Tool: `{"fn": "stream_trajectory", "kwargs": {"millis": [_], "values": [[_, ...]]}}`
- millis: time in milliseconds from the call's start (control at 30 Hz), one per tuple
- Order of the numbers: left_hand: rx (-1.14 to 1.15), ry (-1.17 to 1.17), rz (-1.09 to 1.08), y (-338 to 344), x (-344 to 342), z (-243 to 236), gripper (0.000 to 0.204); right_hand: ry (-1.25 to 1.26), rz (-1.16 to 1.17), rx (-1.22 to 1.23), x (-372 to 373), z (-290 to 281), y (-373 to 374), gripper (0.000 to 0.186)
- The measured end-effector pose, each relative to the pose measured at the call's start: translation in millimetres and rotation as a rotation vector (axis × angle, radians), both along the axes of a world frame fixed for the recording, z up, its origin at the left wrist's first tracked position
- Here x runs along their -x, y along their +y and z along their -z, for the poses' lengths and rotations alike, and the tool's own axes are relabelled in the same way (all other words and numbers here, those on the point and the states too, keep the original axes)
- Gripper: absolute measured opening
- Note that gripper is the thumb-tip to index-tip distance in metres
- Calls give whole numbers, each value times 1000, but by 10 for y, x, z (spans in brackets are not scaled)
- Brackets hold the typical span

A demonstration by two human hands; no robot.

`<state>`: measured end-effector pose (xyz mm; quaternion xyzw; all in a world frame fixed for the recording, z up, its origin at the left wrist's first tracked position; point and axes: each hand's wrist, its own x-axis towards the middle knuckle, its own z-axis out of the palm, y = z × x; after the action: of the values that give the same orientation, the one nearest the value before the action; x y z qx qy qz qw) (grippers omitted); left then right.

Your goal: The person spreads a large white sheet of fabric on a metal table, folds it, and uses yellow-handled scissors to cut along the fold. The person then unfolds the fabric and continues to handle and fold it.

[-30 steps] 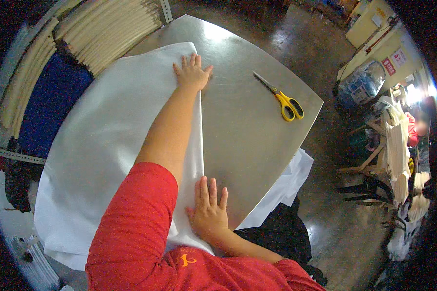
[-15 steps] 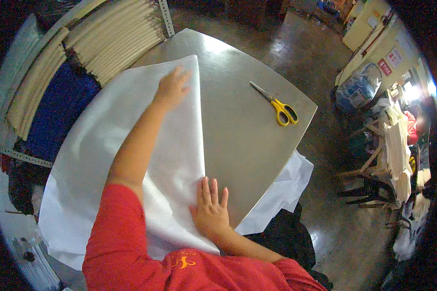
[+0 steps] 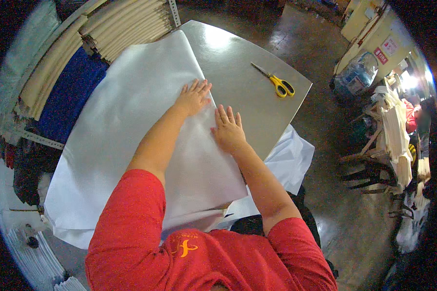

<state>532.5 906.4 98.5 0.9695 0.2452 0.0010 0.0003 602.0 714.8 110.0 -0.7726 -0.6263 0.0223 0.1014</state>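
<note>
Both my L hand (image 3: 193,99) & R hand (image 3: 229,131) lie flat at wht cloth (image 3: 126,109) edge, fingers (image 3: 223,114) gripping nil; rack (image 3: 174,13) holds folded cream fabric (image 3: 128,29) + blue fabric (image 3: 69,94).

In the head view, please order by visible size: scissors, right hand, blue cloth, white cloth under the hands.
1. White cloth
2. Blue cloth
3. Right hand and scissors: similar length, so not ranked.

The cloth (image 3: 126,121) is plain white, the bench (image 3: 240,80) grey, the scissors (image 3: 275,81) at one o'clock yellow-handled, the folded stack (image 3: 131,31) at eleven cream, the shirt (image 3: 233,257) at six red.
</note>
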Motion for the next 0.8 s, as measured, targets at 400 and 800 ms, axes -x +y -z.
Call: {"fn": "stream_trajectory", "kwargs": {"millis": [400, 800], "values": [[-55, 53, -41, 335, -155, 47, 58, 12, 116, 88, 163, -120, -1179, 54], [-163, -95, -32, -92, -255, -486, 49, 183, 213, -362, -1414, -439, -810, 20]]}}
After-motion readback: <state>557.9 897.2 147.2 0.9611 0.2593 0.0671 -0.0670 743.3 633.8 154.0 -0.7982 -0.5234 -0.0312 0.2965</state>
